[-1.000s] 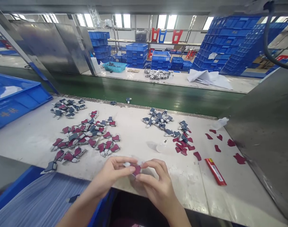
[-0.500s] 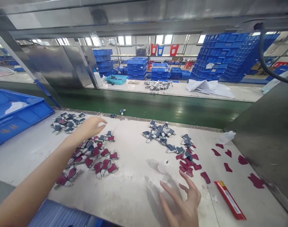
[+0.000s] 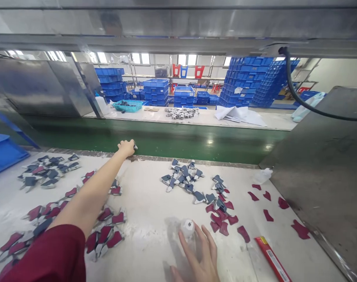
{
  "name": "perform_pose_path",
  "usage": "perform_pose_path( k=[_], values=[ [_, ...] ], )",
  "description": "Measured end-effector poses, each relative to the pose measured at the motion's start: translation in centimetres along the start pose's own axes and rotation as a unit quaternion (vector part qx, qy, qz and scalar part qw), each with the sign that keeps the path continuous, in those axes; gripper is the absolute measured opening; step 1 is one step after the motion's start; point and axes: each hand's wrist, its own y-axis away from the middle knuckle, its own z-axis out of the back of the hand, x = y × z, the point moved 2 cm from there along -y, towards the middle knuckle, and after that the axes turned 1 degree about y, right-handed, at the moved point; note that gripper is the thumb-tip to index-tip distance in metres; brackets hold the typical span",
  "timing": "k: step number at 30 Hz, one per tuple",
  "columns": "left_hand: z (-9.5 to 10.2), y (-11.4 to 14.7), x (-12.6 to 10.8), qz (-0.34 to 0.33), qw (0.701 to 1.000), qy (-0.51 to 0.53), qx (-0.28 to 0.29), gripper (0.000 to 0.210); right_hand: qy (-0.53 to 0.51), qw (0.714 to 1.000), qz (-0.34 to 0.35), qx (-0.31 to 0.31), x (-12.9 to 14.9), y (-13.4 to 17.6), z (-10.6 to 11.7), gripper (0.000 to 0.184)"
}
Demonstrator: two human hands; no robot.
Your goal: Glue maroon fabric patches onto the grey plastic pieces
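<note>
My left hand (image 3: 127, 148) reaches across to the green belt, fingers curled onto a small grey-and-white plastic part (image 3: 135, 147) that mostly hides behind them. Below that arm lies a spread of white parts with maroon pads (image 3: 105, 234), partly covered by my sleeve. My right hand (image 3: 200, 252) is low in the middle, fingers apart around a small translucent bottle with a white top (image 3: 188, 227); whether it touches the bottle is hard to tell. Beyond it lie grey-padded parts (image 3: 183, 174) and loose maroon pads (image 3: 221, 221).
A green belt (image 3: 172, 139) runs along the table's far edge. A blue crate (image 3: 6, 152) stands at left, a metal panel (image 3: 316, 172) at right. A red packet (image 3: 272, 256) lies right of my right hand. A steel beam (image 3: 178, 23) and black cable (image 3: 302, 102) hang above.
My left hand has moved forward from above the maroon-padded parts to the belt and closed on a part there. My right hand has come closer around the bottle. The view has shifted right.
</note>
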Motion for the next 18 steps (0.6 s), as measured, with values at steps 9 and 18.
perform_pose_path(
  k=[9,18],
  values=[
    [-2.8,14.9,-5.5,-0.065,0.971,0.176,0.150,0.046,-0.038,0.996,-0.006,0.081,1.3,-0.9,2.8,0.063],
    [-8.5,32.2,-7.6,-0.007,0.958,0.244,0.149,0.026,-0.212,0.964,-0.032,-0.160,0.7,0.4,4.4,0.044]
  ],
)
